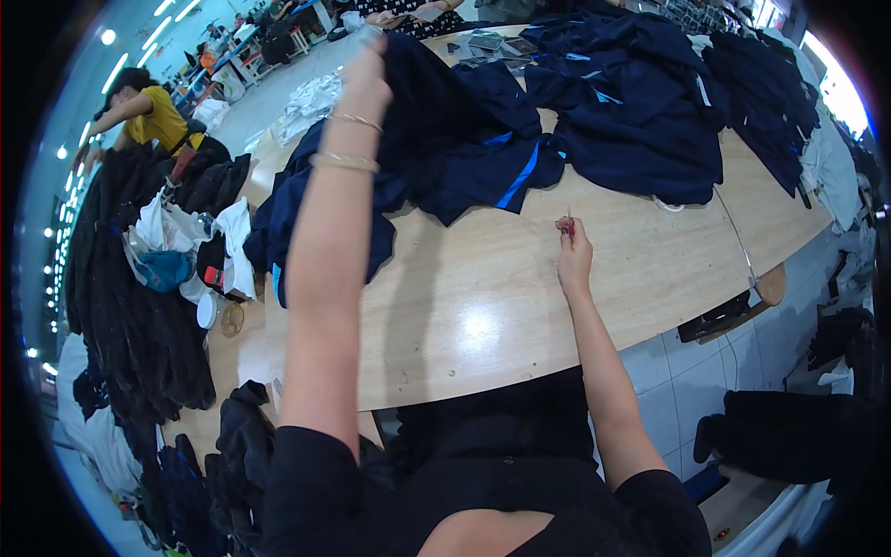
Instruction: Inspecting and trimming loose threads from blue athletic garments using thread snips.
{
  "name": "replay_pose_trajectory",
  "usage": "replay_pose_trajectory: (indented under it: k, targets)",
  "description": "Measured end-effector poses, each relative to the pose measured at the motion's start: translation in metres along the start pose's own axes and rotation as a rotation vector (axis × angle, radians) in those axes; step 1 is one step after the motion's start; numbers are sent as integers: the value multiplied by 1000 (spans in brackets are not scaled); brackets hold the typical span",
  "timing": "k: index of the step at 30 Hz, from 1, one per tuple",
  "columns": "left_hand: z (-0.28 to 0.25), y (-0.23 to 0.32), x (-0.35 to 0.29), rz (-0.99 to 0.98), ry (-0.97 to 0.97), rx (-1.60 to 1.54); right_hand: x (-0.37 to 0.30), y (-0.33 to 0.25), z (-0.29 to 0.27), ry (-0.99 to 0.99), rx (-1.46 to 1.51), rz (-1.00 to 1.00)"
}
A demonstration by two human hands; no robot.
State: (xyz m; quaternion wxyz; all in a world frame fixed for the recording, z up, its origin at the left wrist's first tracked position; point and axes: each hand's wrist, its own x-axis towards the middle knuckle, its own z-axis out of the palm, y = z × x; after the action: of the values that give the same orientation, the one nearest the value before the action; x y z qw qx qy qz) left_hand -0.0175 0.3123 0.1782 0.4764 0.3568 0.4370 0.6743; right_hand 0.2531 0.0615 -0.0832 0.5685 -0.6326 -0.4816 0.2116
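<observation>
My left arm reaches far forward and up, and my left hand (pixel 365 76) is closed on a navy garment (pixel 436 102). The cloth is lifted at that end and hangs down to the table, with bright blue strips showing along its lower part. Part of it is hidden behind my forearm. Low over the wooden table (pixel 483 269), to the right of this garment, my right hand (pixel 575 252) is closed around a small, thin pointed tool (pixel 570 213). Its tip points away from me, and its exact kind is too small to make out.
More navy garments (pixel 640 139) are heaped at the table's far right. A dark clothing pile (pixel 139 288) stands at left, beside white bags and a round white lid (pixel 208 311). Clear plastic wrapping (pixel 311 104) lies far left. A person in yellow (pixel 158 116) works beyond.
</observation>
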Motion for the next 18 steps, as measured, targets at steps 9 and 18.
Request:
replay_pose_trajectory:
  k: [9,18]
  targets:
    - [-43,275,-41,471,-583,-339,6,11,-4,-29,55,32]
    - [-13,272,-139,-40,-739,691,67,-86,-31,-359,565,131]
